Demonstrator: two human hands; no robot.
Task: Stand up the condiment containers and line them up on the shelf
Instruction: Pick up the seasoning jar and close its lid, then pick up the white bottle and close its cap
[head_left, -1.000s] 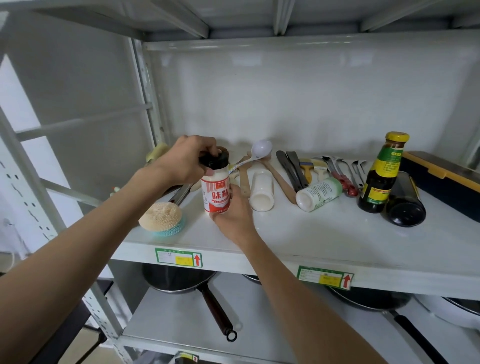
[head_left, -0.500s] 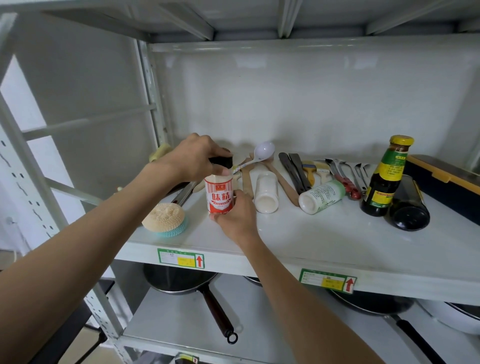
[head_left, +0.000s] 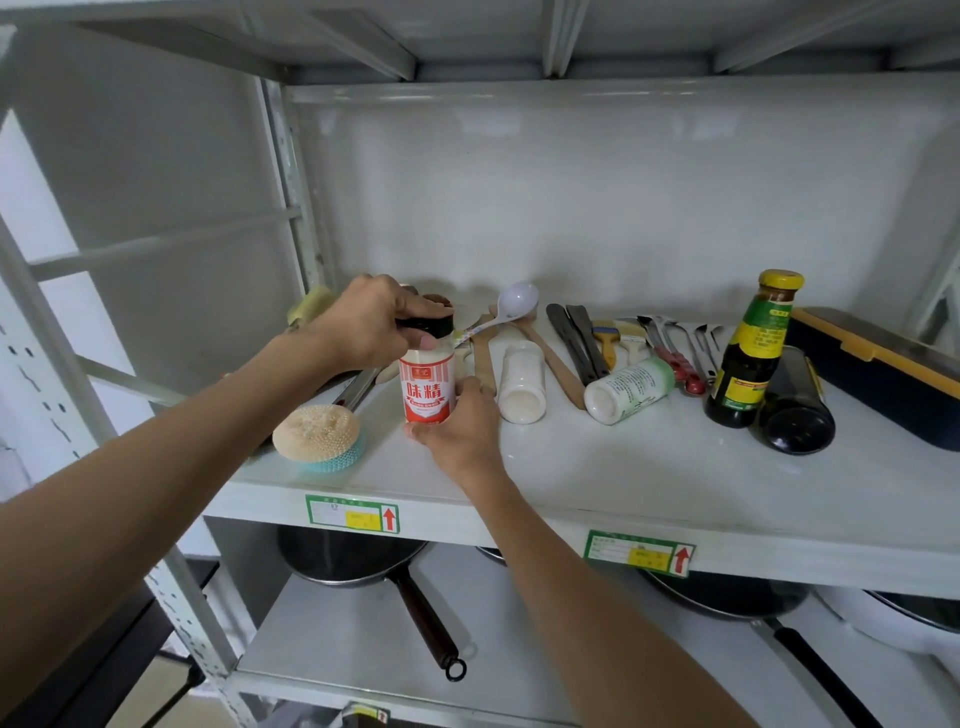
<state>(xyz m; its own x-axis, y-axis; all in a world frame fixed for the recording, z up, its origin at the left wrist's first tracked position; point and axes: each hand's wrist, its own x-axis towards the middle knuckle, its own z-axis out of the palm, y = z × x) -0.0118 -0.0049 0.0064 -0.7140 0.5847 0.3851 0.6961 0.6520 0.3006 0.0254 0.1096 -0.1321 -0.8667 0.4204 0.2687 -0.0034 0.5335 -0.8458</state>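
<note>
A red-and-white seasoning jar (head_left: 427, 387) with a black lid stands upright on the white shelf (head_left: 597, 467), left of centre. My left hand (head_left: 371, 327) grips its lid from above. My right hand (head_left: 460, 434) holds the jar's base from the front right. A plain white bottle (head_left: 521, 382) lies on its side just right of the jar. Further right, a white bottle with a green label (head_left: 628, 389) lies tipped over too. A dark sauce bottle with a yellow cap (head_left: 753, 353) stands upright, and a dark bottle (head_left: 795, 410) lies beside it.
A round scrubbing sponge (head_left: 318, 434) sits at the shelf's front left. A white ladle (head_left: 511, 306), wooden spatulas, brushes and metal utensils (head_left: 675, 348) lie along the back. A dark box with a yellow rim (head_left: 878, 374) fills the right end. Pans (head_left: 363, 561) hang on the lower shelf.
The jar stays upright in both hands, set down lower toward the shelf surface. My left hand has closed further over the black lid. The camera view has shifted slightly.
</note>
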